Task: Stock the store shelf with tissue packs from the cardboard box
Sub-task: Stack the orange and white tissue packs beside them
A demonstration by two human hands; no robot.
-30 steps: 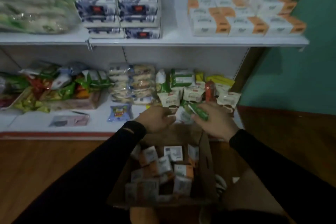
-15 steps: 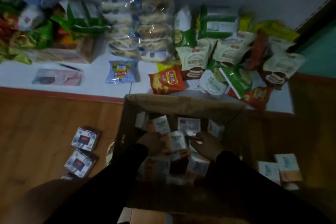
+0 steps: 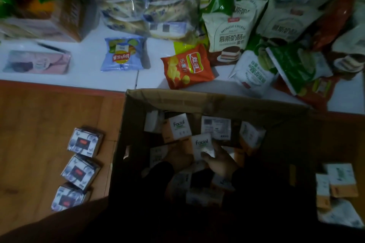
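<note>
An open cardboard box (image 3: 197,100) stands on the wooden floor against the white bottom shelf (image 3: 79,77). Several white-and-orange "Facial" tissue packs (image 3: 178,127) lie jumbled inside. Both my hands are down in the box. My right hand (image 3: 221,162) grips one upright white tissue pack (image 3: 203,146) at its lower corner. My left hand (image 3: 178,159) rests low among the packs beside it; its fingers are dim and partly hidden, so its grasp is unclear.
Three blue-patterned tissue packs (image 3: 81,169) lie on the floor left of the box, white-and-orange ones (image 3: 335,183) to its right. The shelf carries an orange chip bag (image 3: 186,65), a blue chip bag (image 3: 123,55), bread bags (image 3: 156,2) and cake packets (image 3: 229,31).
My head dropped from the shelves to the box. Both hands went from the shelf down into the box, and my right hand closed on a tissue pack.
</note>
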